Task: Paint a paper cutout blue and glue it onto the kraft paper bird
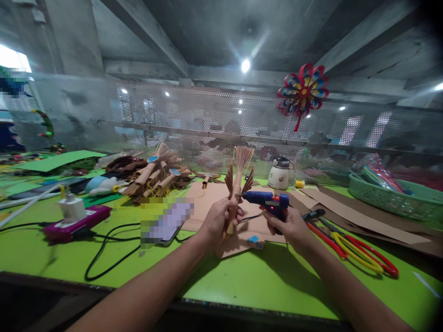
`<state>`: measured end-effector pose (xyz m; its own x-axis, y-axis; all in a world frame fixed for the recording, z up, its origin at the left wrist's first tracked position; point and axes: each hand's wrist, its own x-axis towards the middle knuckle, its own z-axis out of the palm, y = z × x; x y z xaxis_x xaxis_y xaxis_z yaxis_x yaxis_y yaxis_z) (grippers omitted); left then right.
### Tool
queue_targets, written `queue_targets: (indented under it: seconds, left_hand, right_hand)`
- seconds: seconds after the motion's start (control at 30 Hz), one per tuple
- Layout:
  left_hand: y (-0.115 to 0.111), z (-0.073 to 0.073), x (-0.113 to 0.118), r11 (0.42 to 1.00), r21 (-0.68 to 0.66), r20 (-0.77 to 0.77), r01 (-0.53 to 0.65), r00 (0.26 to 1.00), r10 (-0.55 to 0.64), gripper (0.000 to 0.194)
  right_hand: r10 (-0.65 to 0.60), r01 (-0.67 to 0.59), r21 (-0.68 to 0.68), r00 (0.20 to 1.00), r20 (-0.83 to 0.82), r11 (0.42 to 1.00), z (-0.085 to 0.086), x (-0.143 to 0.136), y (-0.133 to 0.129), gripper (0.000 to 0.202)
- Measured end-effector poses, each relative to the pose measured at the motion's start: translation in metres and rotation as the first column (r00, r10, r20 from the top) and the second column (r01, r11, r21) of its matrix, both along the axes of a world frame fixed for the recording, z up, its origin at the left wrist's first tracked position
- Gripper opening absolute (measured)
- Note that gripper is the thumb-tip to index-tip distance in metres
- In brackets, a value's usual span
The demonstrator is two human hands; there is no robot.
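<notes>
In the middle of the view, my left hand (219,216) is closed around the lower part of a brown paper figure (237,182). The figure is a rolled tube held upright, with a pleated fan at the top and a pleated wing on each side. My right hand (289,226) grips a blue hot glue gun (268,201) by its handle; a small red light glows on it. The gun's nozzle points left and is at the tube, just above my left fingers; whether it touches I cannot tell. Beneath lies brown cardboard (200,203) with a small blue cutout (254,240).
Similar paper figures (159,173) are heaped at the back left. A purple power strip (78,223) with cables and a phone (169,221) lie left. Scissors with red handles (372,256), pliers (327,240), a flask (279,174) and a green basket (391,198) stand or lie right.
</notes>
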<state>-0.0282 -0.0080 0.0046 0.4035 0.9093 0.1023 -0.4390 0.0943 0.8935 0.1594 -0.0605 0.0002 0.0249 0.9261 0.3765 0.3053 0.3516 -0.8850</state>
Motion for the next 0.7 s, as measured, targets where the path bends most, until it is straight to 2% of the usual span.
queue_targets:
  seconds: [0.27,0.4,0.57,0.7]
  left_hand:
    - [-0.0023,0.0,0.0008,0.999,-0.033,-0.013,0.01,1.0,-0.01,0.015]
    - [-0.0026,0.0026,0.0009,0.998,-0.06,0.001,0.034,0.999,-0.034,0.014]
    - [-0.0017,0.0035,-0.0001,0.997,-0.069,0.008,0.045,0.999,-0.045,0.012]
    - [-0.0005,-0.0001,-0.0001,0.996,-0.072,0.023,0.043,0.999,-0.042,0.017]
  right_hand:
    - [0.001,-0.001,0.014,0.998,-0.056,1.0,0.003,0.0048,0.0023,0.038]
    - [0.045,-0.045,-0.01,0.999,-0.018,0.999,0.0026,0.0045,-0.0004,0.039]
    - [0.014,-0.014,-0.001,1.0,0.02,1.0,0.0001,0.0059,0.0002,0.039]
    - [0.002,-0.002,0.022,1.0,-0.023,1.0,-0.0007,0.0071,0.0057,0.04]
